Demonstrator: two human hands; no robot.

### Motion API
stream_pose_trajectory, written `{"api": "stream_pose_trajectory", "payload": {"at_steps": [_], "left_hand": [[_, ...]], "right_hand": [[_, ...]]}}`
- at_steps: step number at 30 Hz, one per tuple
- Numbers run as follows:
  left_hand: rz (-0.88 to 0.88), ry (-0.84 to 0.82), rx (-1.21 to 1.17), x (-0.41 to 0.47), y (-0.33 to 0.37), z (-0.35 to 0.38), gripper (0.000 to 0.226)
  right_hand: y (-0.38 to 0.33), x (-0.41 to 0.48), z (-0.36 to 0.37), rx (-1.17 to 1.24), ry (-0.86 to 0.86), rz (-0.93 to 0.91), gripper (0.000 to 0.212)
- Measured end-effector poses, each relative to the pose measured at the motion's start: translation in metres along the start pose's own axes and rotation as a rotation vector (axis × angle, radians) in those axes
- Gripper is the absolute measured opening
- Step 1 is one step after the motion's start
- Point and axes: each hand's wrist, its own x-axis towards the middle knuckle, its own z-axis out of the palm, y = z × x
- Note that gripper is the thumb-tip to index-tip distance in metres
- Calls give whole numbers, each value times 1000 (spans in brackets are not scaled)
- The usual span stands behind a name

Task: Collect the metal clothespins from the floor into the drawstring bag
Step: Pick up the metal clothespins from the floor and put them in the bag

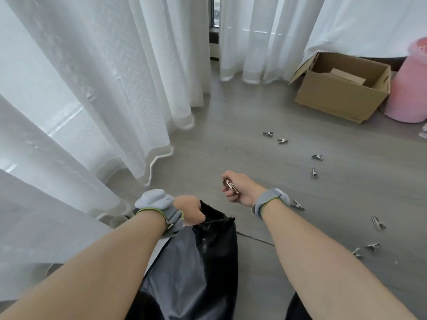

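My left hand (190,212) grips the top edge of a black drawstring bag (201,262), which hangs in front of me. My right hand (238,189) is closed around metal clothespins (229,184), held just right of and above the bag's mouth. Several more metal clothespins lie scattered on the grey floor to the right: a pair (268,134) farther away, two near the middle right (317,157), one beside my right wrist (297,205), and others at the lower right (378,223).
White sheer curtains (115,88) hang down to the floor on the left and at the back. An open cardboard box (342,88) and a pink bin (409,88) stand at the far right. Grey floor (231,146) spreads ahead.
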Motion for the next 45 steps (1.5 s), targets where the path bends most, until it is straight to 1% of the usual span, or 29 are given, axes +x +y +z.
{"api": "stream_pose_trajectory", "payload": {"at_steps": [3,5,7,10,13,16,18,20,22,23,24,25,27,28,29,30,31,32,34,37,39,41,43,44,45], "left_hand": [[11,23,-81,9,13,-8,29],[33,54,-96,11,25,-14,29],[54,79,-99,12,36,-19,30],[83,95,-88,10,45,-25,29],[99,101,-57,9,56,-32,30],[119,99,-38,8,65,-38,34],[131,99,-22,7,73,-41,34],[143,97,-5,7,82,-41,32],[158,92,14,8,89,-41,27],[165,88,18,9,91,-41,27],[175,85,23,11,93,-38,29],[180,84,30,12,92,-36,33],[190,78,49,16,92,-26,36],[192,72,50,19,92,-19,37],[199,62,51,24,92,-13,37],[206,54,56,27,91,-8,38],[213,44,59,30,90,-4,37],[219,41,57,32,90,-2,37],[225,36,40,35,91,1,37],[236,32,50,36,96,4,36],[244,29,58,37,101,8,36],[252,24,76,36,105,9,35],[255,19,95,35,106,10,35],[255,19,103,35,106,10,35],[253,20,106,35,105,10,35]], "right_hand": [[-1,-27,-4,-27,-87,25,15],[5,-43,-8,-93,-107,71,14],[10,-51,-12,-108,-102,137,14],[10,-57,-16,-20,-89,234,15],[11,-65,-31,67,-93,274,20],[13,-73,-46,93,-139,290,25],[13,-76,-52,91,-148,276,30],[13,-79,-57,90,-195,255,32],[12,-81,-65,94,-294,251,28],[13,-81,-72,46,-283,250,23],[14,-80,-79,-36,-189,245,20],[16,-77,-91,-126,-34,232,20],[22,-69,-118,-223,318,164,22],[27,-66,-135,-338,477,121,20],[33,-63,-152,-543,620,65,17],[39,-62,-165,-762,712,15,20],[48,-59,-174,-922,746,-30,27],[55,-58,-177,-1021,725,-83,33],[73,-53,-173,-1183,619,-194,39],[93,-43,-159,-1440,517,-276,42],[106,-36,-151,-1533,517,-329,37],[110,-31,-144,-1576,552,-332,27],[109,-25,-139,-1523,594,-256,19],[106,-24,-137,-1420,605,-193,18],[102,-22,-137,-1211,612,-153,16]]}}
